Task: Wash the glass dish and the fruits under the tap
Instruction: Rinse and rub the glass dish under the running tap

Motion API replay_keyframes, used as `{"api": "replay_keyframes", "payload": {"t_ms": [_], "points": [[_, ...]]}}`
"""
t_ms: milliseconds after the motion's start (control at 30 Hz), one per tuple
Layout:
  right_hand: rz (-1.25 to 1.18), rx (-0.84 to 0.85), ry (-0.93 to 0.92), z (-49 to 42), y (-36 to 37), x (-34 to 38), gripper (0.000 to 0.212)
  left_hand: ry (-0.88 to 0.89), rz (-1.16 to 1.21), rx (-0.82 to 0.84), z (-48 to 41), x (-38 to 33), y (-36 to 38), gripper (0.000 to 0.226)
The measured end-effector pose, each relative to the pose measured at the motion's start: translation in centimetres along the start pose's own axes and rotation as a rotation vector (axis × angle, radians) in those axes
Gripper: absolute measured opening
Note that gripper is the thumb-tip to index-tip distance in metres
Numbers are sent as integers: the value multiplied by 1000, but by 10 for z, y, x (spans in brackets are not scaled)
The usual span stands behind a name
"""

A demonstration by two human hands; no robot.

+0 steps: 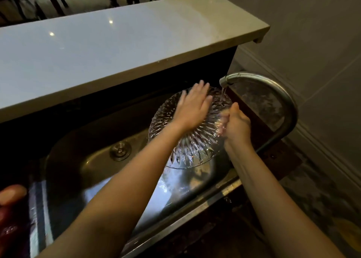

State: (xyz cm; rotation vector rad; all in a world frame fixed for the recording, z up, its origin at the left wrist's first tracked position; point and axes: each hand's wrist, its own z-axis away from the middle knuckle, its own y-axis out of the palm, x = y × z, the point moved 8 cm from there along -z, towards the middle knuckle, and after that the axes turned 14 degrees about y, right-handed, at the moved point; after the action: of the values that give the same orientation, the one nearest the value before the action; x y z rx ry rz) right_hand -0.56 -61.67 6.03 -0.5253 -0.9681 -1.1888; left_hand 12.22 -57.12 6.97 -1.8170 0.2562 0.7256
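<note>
Head camera looks down, close above sink [84, 160].

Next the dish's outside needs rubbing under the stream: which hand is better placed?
Left. The left hand lies flat on the glass dish with straight fingers, free to rub; the right hand grips its rim near the tap, likely supporting it.

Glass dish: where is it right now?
The glass dish is right of centre in the head view, held over the sink under the tap, with the left hand flat on it and the right hand gripping its right edge.
</note>
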Motion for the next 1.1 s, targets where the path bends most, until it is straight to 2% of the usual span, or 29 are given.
{"api": "replay_keyframes", "payload": {"t_ms": [67,100,233,267,333,433,500,600,667,733,833,933,1033,1100], "points": [[-1,-40,2,0,-2,4,41,-149,21,49,10,33,-4,56],[-9,-63,2,-1,-3,7,41,-150,48,80,23,41,-3,59],[-76,-157,62,-15,-7,14,43,285,55,161,90,3,11,77],[-61,-180,87,-19,-6,13,44,350,-2,134,97,-2,13,81],[-4,-177,130,-24,3,12,44,352,-92,-37,100,0,3,70],[1,32,191,-22,39,13,38,200,59,-348,95,27,-24,59],[200,141,86,-20,60,17,40,43,249,-452,95,54,-26,42],[814,89,-256,-18,67,12,39,-347,783,-573,111,99,-5,29],[1084,-22,-261,-30,52,-7,41,-501,1026,-616,126,115,7,29],[1217,-120,-176,-41,35,-23,51,-543,1183,-623,137,124,14,32],[1142,-30,-21,-51,21,-44,50,-562,1394,-598,141,126,20,31],[859,104,65,-48,10,-49,39,-604,1554,-591,137,122,28,30],[547,117,56,-46,6,-39,36,-689,1521,-603,134,123,35,26],[499,55,21,-39,5,-31,32,-752,1419,-623,136,127,39,22]]}}
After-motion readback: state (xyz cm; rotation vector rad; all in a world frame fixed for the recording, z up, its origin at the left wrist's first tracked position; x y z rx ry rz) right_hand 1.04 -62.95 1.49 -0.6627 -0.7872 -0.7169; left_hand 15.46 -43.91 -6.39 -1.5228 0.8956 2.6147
